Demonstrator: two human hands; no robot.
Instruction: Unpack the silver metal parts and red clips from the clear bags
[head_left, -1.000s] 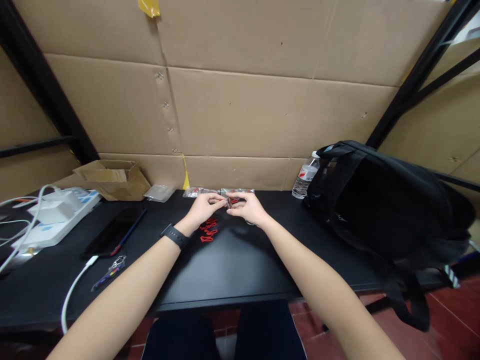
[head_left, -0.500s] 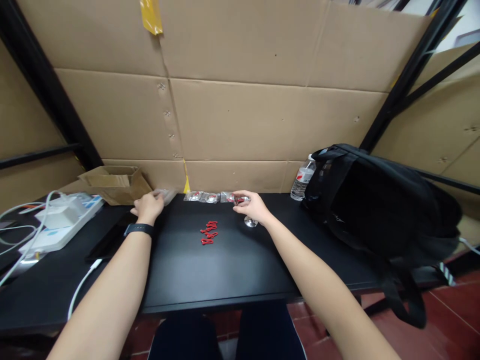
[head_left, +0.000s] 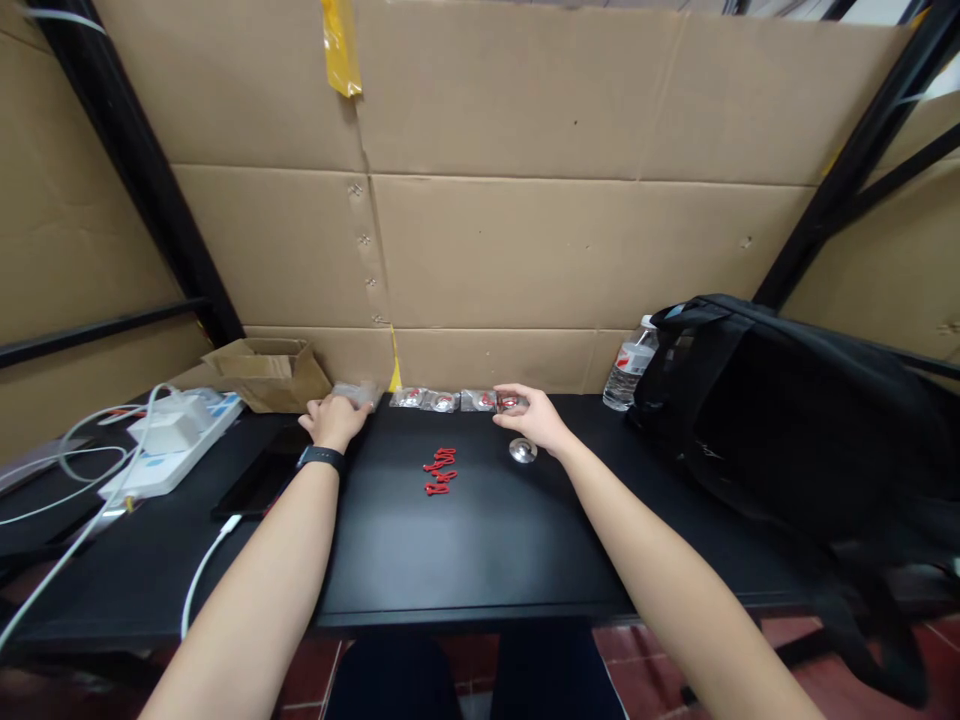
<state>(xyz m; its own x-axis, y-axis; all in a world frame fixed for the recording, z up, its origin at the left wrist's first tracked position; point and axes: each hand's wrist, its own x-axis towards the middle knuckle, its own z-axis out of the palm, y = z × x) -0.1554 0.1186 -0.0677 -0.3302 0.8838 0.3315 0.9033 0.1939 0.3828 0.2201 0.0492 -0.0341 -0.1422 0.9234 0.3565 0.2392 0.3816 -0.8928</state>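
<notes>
My right hand (head_left: 536, 418) has its thumb and fingers closed around a small clear packet (head_left: 511, 402) with something red in it, at the right end of a row of similar packets (head_left: 441, 401). Just below that hand, a shiny round silver piece (head_left: 523, 450) lies on the black table. My left hand (head_left: 334, 421), fingers spread, rests low over the table against a clear plastic bag (head_left: 354, 393); part of the bag is hidden. Between the hands lie several red looped cords (head_left: 441, 474).
A brown paper bag (head_left: 274, 375) stands at the back left, near a power strip (head_left: 176, 450) with white cables and a dark tablet (head_left: 259, 475). To the right are a water bottle (head_left: 628, 368) and a black backpack (head_left: 787, 430). A cardboard wall (head_left: 495, 250) closes off the back.
My view has shifted slightly left. My left hand has moved a little right and turned flatter beside the clear bag. My right hand stays at the packet; the red cords and silver piece lie still.
</notes>
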